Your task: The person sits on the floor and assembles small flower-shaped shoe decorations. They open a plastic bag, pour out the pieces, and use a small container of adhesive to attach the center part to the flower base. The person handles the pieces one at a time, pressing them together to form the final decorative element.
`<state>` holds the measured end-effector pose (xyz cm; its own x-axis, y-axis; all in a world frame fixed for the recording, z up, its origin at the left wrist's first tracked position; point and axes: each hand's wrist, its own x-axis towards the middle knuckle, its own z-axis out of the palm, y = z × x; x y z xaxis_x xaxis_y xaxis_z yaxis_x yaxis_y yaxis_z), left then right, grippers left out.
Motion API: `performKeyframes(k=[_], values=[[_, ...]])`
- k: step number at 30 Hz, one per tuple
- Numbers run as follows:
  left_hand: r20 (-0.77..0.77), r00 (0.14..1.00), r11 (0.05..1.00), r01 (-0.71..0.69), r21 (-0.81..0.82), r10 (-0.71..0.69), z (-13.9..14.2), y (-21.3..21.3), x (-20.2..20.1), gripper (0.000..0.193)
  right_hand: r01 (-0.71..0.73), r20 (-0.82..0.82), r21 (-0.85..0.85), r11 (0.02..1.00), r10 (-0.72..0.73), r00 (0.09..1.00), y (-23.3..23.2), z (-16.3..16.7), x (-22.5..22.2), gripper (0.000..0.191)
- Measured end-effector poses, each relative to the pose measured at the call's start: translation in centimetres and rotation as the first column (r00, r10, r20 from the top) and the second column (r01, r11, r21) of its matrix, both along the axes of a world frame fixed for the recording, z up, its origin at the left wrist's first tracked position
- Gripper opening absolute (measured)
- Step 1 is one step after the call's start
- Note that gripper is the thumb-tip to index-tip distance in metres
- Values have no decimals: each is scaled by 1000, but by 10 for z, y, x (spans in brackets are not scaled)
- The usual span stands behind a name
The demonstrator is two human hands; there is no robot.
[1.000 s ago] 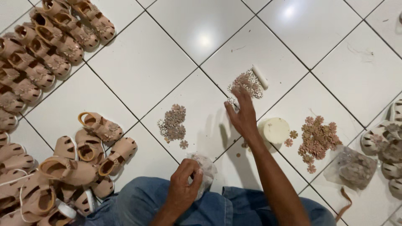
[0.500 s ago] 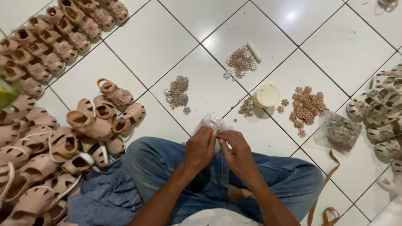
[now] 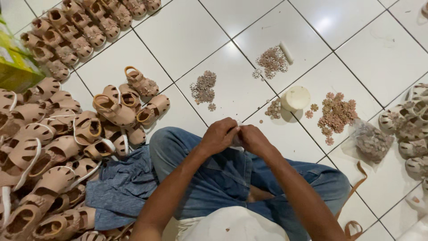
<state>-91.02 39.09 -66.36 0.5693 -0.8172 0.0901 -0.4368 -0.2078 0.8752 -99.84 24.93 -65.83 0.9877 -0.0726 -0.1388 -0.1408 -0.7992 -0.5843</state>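
I sit cross-legged in blue jeans on a white tiled floor. My left hand and my right hand meet above my knees, both pinching a small clear plastic bag that is mostly hidden between the fingers. Just beyond my hands lie small flower-shaped trims: a grey-tan pile, a pale pile and a pinkish pile. A small cream round tub stands between the piles.
A heap of tan children's sandals fills the left side, with rows of finished ones at the top left. More sandals lie at the right edge. A clear bag of trims sits right of my knee.
My right hand drew back from the far pale pile to meet the left hand at my lap. Both hands now close on the small bag, and the view has tilted down.
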Motion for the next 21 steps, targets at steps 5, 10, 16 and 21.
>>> performKeyframes(k=[5, 10, 16, 21], values=[[-217, 975, 994, -76, -83, 56, 4, 21, 14, 37, 136, -287, 164, 977, -85, 954, -10, 19, 15, 58], [535, 836, 981, -20, -194, 122, 16, 12, 28, 102, 216, -264, 513, 831, -87, 961, -27, 43, 7, 82], [108, 987, 987, 103, 121, -117, 9, 4, 44, 52, 177, -91, 355, 918, -154, 984, -31, 26, -4, 53], [114, 976, 977, 170, 126, -185, 1, 14, 49, 43, 156, -201, 143, 977, -126, 972, -16, 7, 2, 40]])
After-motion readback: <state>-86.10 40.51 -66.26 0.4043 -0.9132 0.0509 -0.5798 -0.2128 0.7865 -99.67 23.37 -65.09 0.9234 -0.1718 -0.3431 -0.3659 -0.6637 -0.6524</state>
